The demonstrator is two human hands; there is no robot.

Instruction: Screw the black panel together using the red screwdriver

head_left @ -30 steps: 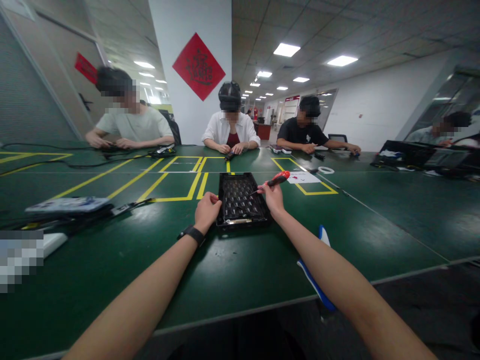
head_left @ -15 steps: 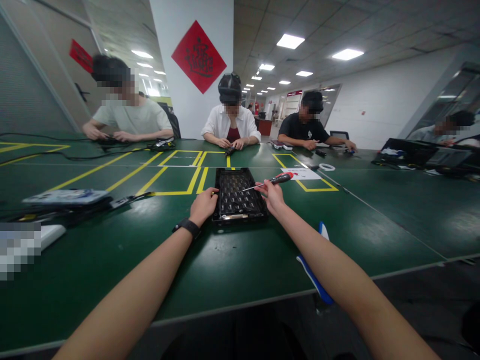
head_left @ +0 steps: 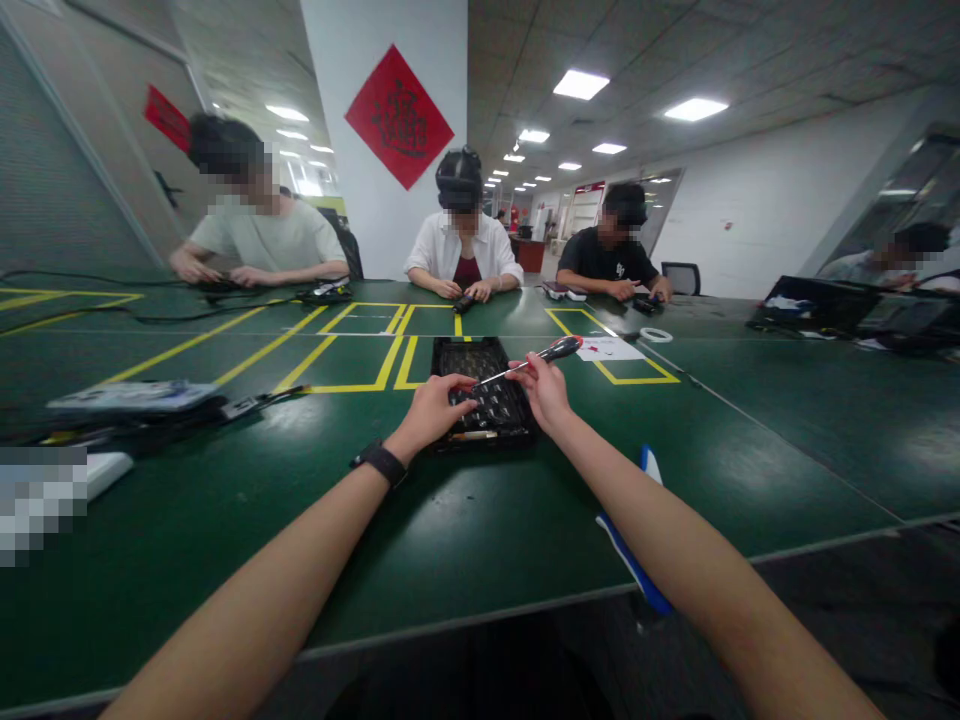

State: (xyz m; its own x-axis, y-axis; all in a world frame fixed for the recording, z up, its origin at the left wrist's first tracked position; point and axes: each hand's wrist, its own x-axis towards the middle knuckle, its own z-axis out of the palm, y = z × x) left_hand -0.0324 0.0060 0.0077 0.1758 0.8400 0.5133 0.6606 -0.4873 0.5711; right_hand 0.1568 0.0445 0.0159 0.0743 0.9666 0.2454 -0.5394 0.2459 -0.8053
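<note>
A black shallow tray-like case with rows of small dark, shiny pieces or pockets lies on the green table in front of me. My right hand is closed on a screwdriver with a red-and-black handle, its shaft slanting down-left over the case. Over the case's left side reaches my left hand, thumb and fingers a little apart beside the screwdriver's tip. Whether the fingertips touch the tip, or a tiny part there, is too small to tell.
Yellow tape lines mark the table. A white paper and a white ring lie beyond my right hand. A blue-and-white object sits under my right forearm. Stacked devices and cables lie left. Several people work opposite.
My left hand has moved from the case's left edge inward over it, to the screwdriver's tip. The right hand still holds the screwdriver, almost unmoved.
</note>
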